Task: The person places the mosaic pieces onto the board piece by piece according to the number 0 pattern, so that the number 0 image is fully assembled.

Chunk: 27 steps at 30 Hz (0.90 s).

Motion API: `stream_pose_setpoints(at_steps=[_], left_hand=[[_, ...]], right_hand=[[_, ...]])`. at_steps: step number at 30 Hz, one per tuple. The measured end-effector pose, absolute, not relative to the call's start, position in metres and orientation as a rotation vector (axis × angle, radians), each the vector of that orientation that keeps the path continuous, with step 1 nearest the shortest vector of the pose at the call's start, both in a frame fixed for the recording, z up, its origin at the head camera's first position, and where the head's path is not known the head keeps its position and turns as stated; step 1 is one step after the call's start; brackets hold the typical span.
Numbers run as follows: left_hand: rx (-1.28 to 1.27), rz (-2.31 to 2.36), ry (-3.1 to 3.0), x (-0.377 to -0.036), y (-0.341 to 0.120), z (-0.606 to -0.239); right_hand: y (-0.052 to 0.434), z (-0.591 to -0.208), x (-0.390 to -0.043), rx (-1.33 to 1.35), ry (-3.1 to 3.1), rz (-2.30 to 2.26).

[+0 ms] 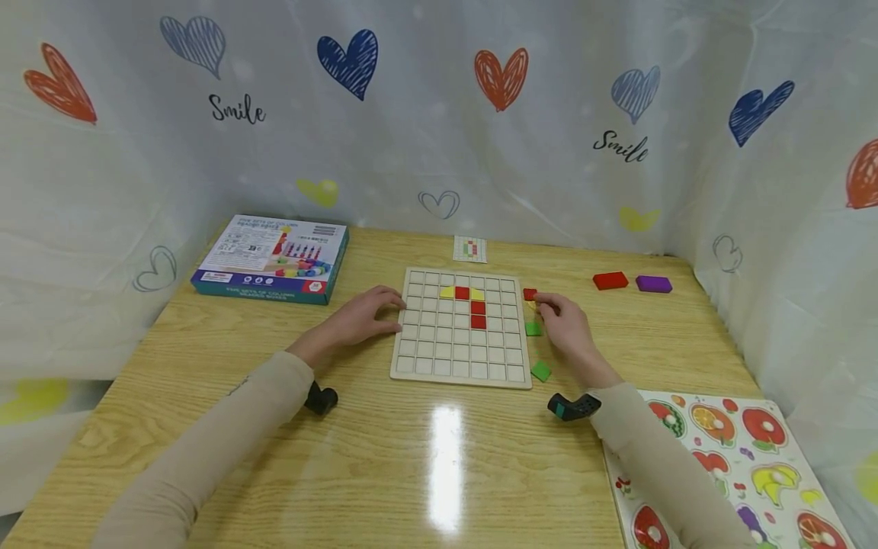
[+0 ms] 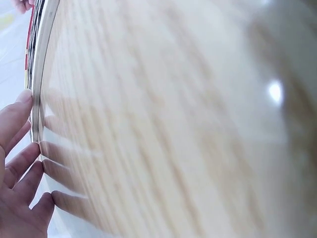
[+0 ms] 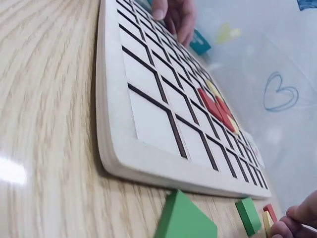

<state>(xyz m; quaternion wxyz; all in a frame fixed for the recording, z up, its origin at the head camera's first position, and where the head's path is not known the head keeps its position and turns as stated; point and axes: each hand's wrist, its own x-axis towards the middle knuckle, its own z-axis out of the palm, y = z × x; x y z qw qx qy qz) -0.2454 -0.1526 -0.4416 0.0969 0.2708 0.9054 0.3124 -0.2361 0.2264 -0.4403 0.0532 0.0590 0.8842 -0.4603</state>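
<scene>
A wooden grid board (image 1: 425, 366) lies on the table, with red tiles (image 1: 478, 308) and yellow triangular tiles (image 1: 447, 292) set in some upper squares. My left hand (image 1: 366, 315) rests its fingertips against the board's left edge; in the left wrist view its fingers (image 2: 27, 181) are spread along that edge. Off the board's right side, my right hand (image 1: 565, 328) pinches a small yellow tile (image 3: 267, 221) at its fingertips, beside a loose red tile (image 1: 530, 293). Two green tiles, one nearer (image 1: 541, 371) and one farther (image 1: 533, 329), lie beside the board.
A small pattern card (image 1: 469, 249) lies behind the board. A boxed toy set (image 1: 270, 259) is at back left; a red block (image 1: 610, 280) and a purple block (image 1: 654, 284) are at back right. A fruit puzzle board (image 1: 727, 457) lies under my right forearm.
</scene>
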Motion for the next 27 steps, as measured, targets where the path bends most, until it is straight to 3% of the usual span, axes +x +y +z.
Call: stream_pose_setpoints(at_steps=[9,17,27], left_hand=[[0.794,0.921,2.685,-0.247,-0.153,-0.442],[0.797,0.926,2.685,-0.247,-0.153,-0.444],[0.801,0.917,2.686,-0.248,-0.152,-0.444]], right_hand=[[0.252,-0.439,-0.245,0.186,2.823,-1.272],[0.234,-0.436,-0.245,0.062,2.668,-1.427],[0.239,-0.444,-0.259,0.146,2.833,-1.305]])
